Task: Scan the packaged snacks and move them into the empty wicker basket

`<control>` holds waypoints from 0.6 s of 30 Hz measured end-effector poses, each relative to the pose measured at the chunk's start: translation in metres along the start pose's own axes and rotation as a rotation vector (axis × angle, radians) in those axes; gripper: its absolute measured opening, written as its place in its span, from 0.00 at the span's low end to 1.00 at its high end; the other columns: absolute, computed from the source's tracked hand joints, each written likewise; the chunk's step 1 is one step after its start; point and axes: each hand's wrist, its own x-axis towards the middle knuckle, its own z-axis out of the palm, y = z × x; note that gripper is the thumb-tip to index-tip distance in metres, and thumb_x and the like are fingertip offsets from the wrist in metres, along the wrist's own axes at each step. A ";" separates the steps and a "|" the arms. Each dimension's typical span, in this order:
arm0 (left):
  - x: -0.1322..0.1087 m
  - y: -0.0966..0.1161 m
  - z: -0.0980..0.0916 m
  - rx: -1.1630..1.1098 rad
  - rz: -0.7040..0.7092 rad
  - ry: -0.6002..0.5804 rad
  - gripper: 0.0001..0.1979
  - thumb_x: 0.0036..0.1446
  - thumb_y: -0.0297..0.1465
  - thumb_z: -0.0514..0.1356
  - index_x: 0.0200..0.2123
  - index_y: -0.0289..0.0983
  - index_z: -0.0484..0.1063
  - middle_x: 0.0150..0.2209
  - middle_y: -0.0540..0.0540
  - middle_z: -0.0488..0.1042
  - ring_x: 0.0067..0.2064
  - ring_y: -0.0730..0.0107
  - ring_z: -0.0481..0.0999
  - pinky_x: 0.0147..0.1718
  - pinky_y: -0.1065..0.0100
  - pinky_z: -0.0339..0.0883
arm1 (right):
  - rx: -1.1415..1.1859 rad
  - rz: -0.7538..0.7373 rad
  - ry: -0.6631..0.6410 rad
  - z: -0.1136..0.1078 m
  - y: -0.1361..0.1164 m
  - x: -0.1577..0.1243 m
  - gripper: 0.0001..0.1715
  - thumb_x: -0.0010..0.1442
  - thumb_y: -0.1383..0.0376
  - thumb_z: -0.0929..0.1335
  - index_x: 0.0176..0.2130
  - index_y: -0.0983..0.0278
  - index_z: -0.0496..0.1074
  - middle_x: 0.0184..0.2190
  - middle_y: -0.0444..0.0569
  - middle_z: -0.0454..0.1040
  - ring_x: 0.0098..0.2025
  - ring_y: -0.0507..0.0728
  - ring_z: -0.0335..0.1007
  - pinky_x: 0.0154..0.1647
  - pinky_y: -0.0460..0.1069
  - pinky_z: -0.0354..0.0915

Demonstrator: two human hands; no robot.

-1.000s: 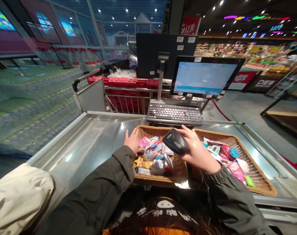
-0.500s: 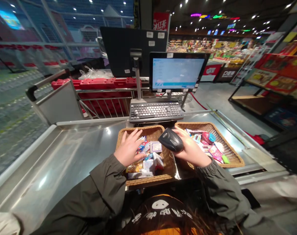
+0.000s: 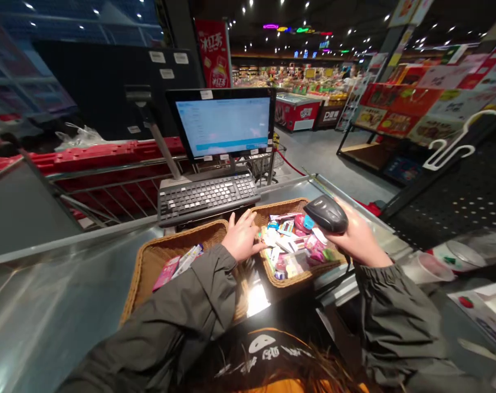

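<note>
Left basket (image 3: 166, 256): near half hidden under the left sleeve (image 3: 182, 311).
Right hand (image 3: 360, 240): fingers mostly unseen behind the scanner (image 3: 326, 213).
Packets (image 3: 288, 248): print too small to read.
Monitor (image 3: 225, 123): screen text blurred.
Bench (image 3: 35, 305): cut off at the left edge.
Far shelves (image 3: 309, 82): goods too small to tell.

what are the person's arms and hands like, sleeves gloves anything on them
Both arms wear dark olive-grey jacket sleeves, the left sleeve and the right sleeve alike, of smooth, slightly shiny fabric with gathered elastic cuffs at the wrists. The left hand and right hand are bare: no gloves, and no ring or watch shows.
</note>
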 end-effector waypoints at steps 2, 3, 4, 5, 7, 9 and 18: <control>0.030 0.009 0.014 0.010 -0.014 0.011 0.18 0.56 0.46 0.62 0.39 0.37 0.78 0.64 0.32 0.63 0.68 0.43 0.55 0.62 0.30 0.45 | 0.004 0.017 -0.003 -0.003 0.014 -0.004 0.33 0.52 0.56 0.70 0.56 0.63 0.67 0.56 0.59 0.71 0.65 0.72 0.59 0.64 0.69 0.58; 0.044 0.013 0.021 0.018 -0.014 0.024 0.16 0.56 0.44 0.63 0.38 0.37 0.78 0.64 0.33 0.64 0.67 0.43 0.57 0.62 0.31 0.45 | 0.008 0.026 -0.004 -0.004 0.021 -0.006 0.35 0.52 0.57 0.70 0.57 0.63 0.66 0.56 0.60 0.71 0.65 0.72 0.59 0.64 0.69 0.58; 0.058 0.016 0.028 0.027 -0.013 0.039 0.15 0.56 0.43 0.63 0.38 0.38 0.78 0.63 0.34 0.66 0.66 0.44 0.59 0.62 0.32 0.46 | 0.014 0.035 -0.008 -0.005 0.027 -0.006 0.35 0.52 0.57 0.70 0.58 0.64 0.65 0.56 0.60 0.71 0.65 0.72 0.59 0.64 0.70 0.57; 0.071 0.019 0.035 0.036 -0.011 0.054 0.13 0.56 0.41 0.63 0.37 0.38 0.78 0.61 0.35 0.67 0.65 0.45 0.61 0.63 0.33 0.46 | 0.022 0.041 -0.013 -0.006 0.032 -0.006 0.36 0.51 0.57 0.70 0.58 0.64 0.65 0.56 0.60 0.71 0.65 0.73 0.59 0.64 0.71 0.56; 0.093 0.023 0.050 0.051 -0.011 0.071 0.10 0.55 0.38 0.64 0.36 0.38 0.79 0.60 0.34 0.68 0.64 0.46 0.63 0.63 0.34 0.47 | 0.040 0.043 -0.030 -0.007 0.041 -0.005 0.36 0.51 0.58 0.70 0.57 0.64 0.65 0.55 0.61 0.72 0.65 0.73 0.59 0.64 0.72 0.56; 0.113 0.026 0.065 0.071 -0.013 0.083 0.10 0.54 0.36 0.63 0.35 0.36 0.79 0.63 0.33 0.65 0.66 0.45 0.60 0.64 0.34 0.45 | 0.058 0.034 -0.044 -0.007 0.050 -0.002 0.35 0.50 0.59 0.70 0.56 0.64 0.66 0.55 0.61 0.72 0.65 0.73 0.58 0.64 0.72 0.56; 0.167 0.033 0.108 0.144 0.098 0.060 0.13 0.59 0.26 0.54 0.37 0.32 0.80 0.68 0.34 0.55 0.71 0.49 0.49 0.66 0.35 0.37 | 0.129 0.067 -0.114 -0.002 0.074 0.019 0.36 0.52 0.56 0.72 0.58 0.64 0.65 0.58 0.62 0.69 0.67 0.72 0.56 0.65 0.71 0.54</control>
